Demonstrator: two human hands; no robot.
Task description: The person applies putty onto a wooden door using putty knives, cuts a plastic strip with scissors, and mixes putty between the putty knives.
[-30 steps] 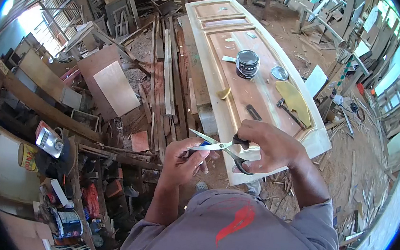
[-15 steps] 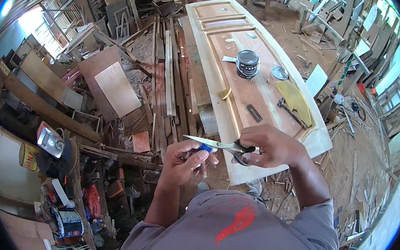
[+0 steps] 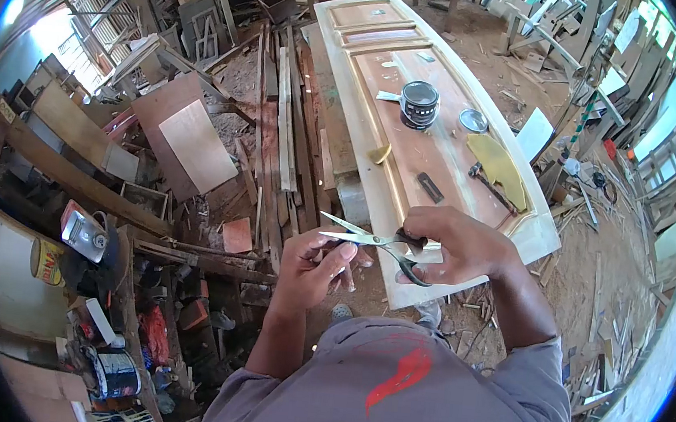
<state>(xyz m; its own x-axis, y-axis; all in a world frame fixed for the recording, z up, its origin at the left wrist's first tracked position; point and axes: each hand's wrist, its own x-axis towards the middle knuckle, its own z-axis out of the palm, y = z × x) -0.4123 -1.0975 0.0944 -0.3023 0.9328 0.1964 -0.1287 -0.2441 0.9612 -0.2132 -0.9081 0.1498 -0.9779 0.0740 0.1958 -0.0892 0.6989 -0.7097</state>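
My right hand (image 3: pixel 464 244) grips a pair of scissors (image 3: pixel 364 238) by the dark handles, with the blades spread apart and pointing left. Close to the blades, my left hand (image 3: pixel 306 274) is closed in a pinch, thumb against fingers. A small blue piece showed in that pinch a moment earlier; fingers and blades now hide most of it. Both hands are above the near end of a paneled wooden door (image 3: pixel 534 238). On the door beyond them lie a dark rectangular block (image 3: pixel 430 188), a hammer (image 3: pixel 493 189) and a yellow sheet (image 3: pixel 498 170).
A dark can (image 3: pixel 419 105) stands on the door, with a round lid (image 3: pixel 473 121) to its right. A curled yellow scrap (image 3: pixel 379 154) lies on the door's left edge. Long boards (image 3: pixel 285 126) cover the floor at left. A cluttered shelf (image 3: pixel 135 322) with cans stands lower left.
The scissors' blades have gone from nearly closed to spread apart, and their handles have parted. The blue piece in my left hand has mostly gone out of sight.
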